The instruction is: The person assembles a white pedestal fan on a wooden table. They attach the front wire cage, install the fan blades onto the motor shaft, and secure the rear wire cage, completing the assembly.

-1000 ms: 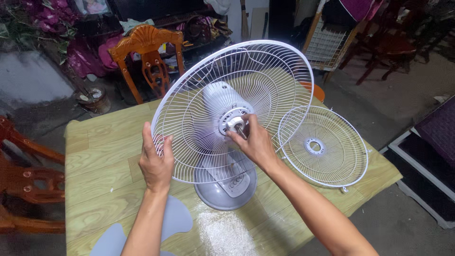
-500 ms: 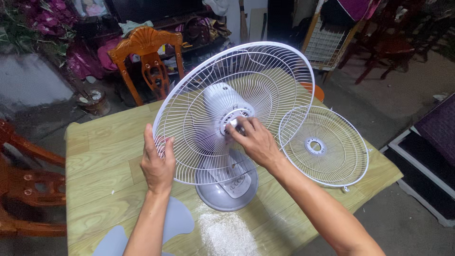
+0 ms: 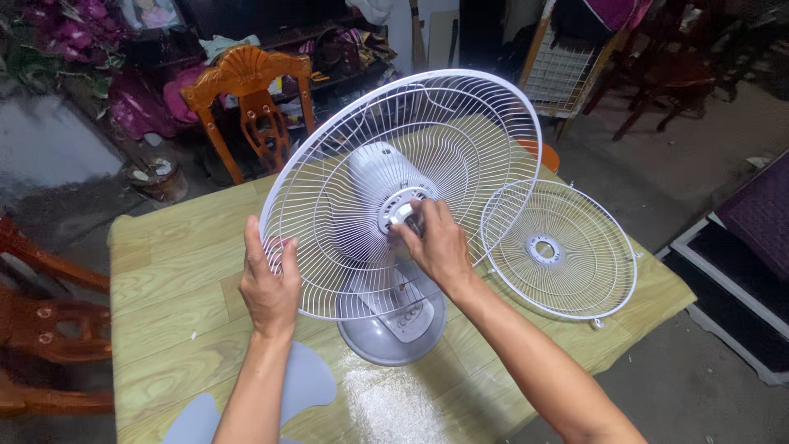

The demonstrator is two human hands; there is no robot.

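Here, then, is how you stand at the fan.

Left hand: your left hand [image 3: 269, 289] is raised in front of you with the forearm coming up from the bottom edge; it closes on the lower left rim of the rear fan guard [image 3: 460, 107], thumb on the near side, fingers curled over the wire.

Right hand: your right hand [image 3: 436, 247] reaches in from the lower right, arm stretched across the counter [image 3: 164, 271]; its fingertips pinch the white plastic nut [image 3: 403, 215] at the hub, palm turned down.

Rear fan guard: white wire, round, tilted back and facing you; it sits on the motor housing [image 3: 374, 177], which shows pale grey through the spokes.

Fan base: the round grey fan base [image 3: 386, 325] stands on the counter just under the guard, with a row of buttons on its top.

Front guard: a second white wire front guard [image 3: 559, 251] lies flat on the counter to your right, its rim just beside the standing one.

Blade: a pale blue fan blade [image 3: 308, 382] lies on the counter near your left forearm.

Beyond the counter: a carved wooden chair [image 3: 251, 90] stands at the far side.
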